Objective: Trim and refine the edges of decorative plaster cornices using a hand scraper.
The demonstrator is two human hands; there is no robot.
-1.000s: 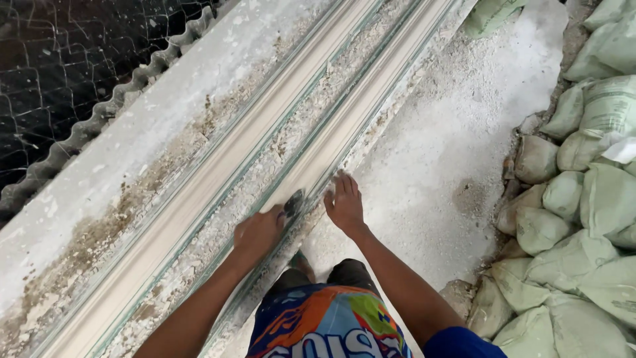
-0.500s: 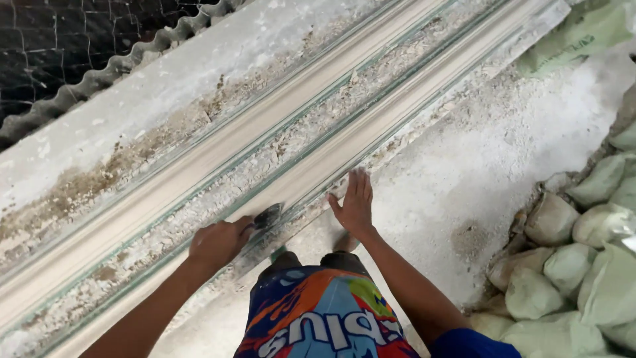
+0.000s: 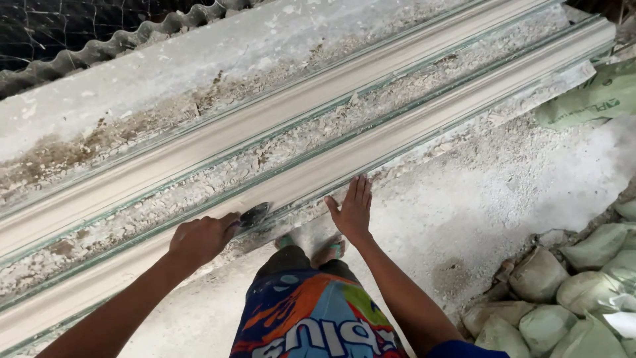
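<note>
Our left hand [image 3: 199, 240] fisted on scraper [image 3: 254, 215], blade at near moulding [image 3: 411, 136] edge; moulding runs diagonally; right hand [image 3: 351, 211] flat, empty, alongside.

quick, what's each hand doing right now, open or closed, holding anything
Left hand: closed around the handle of a dark scraper, its blade on the near moulding strip.
Right hand: open, fingers spread, flat against the strip's edge, holding nothing.

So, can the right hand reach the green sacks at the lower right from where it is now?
Probably not without moving. The right hand lies flat against the near moulding strip, and the green sacks lie well off to its side. The dusty floor between them looks free.
</note>
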